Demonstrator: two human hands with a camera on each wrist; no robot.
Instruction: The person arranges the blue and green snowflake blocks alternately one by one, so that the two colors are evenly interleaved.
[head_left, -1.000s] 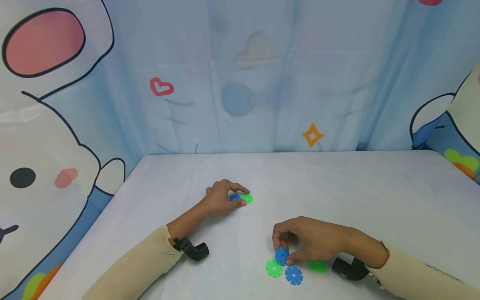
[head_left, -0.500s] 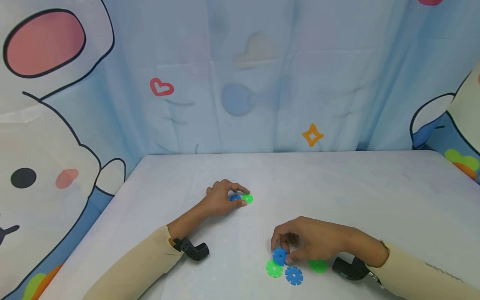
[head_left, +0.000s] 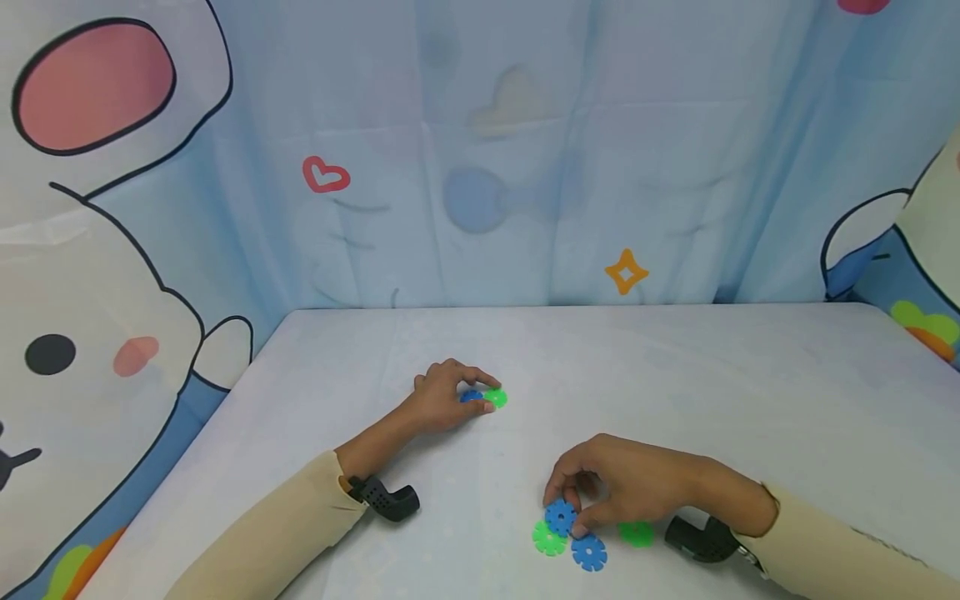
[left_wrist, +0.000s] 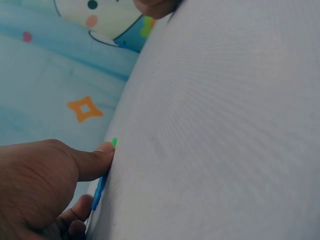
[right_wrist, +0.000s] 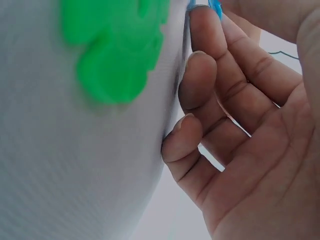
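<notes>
My left hand (head_left: 442, 400) is on the table, thumb and index finger at opposite edges of a green notched interlocking disc (head_left: 496, 397). A blue disc (head_left: 471, 396) lies edge to edge with it, partly hidden by the fingers. Nearer to me, my right hand (head_left: 618, 475) pinches another blue disc (head_left: 560, 517) between thumb and fingers, tilted up. Its lower edge meets or overlaps a green disc (head_left: 550, 539); whether they are slotted together I cannot tell. One more blue disc (head_left: 589, 552) lies just below the right thumb.
A loose green disc (head_left: 637, 533) lies under the right wrist, blurred and close in the right wrist view. Both wrists carry black cameras. The white tabletop (head_left: 675, 367) ends at a printed blue curtain (head_left: 525, 208).
The blue disc in my right hand has shifted slightly left, then down onto the edge of the green disc. My left hand and its discs have stayed still.
</notes>
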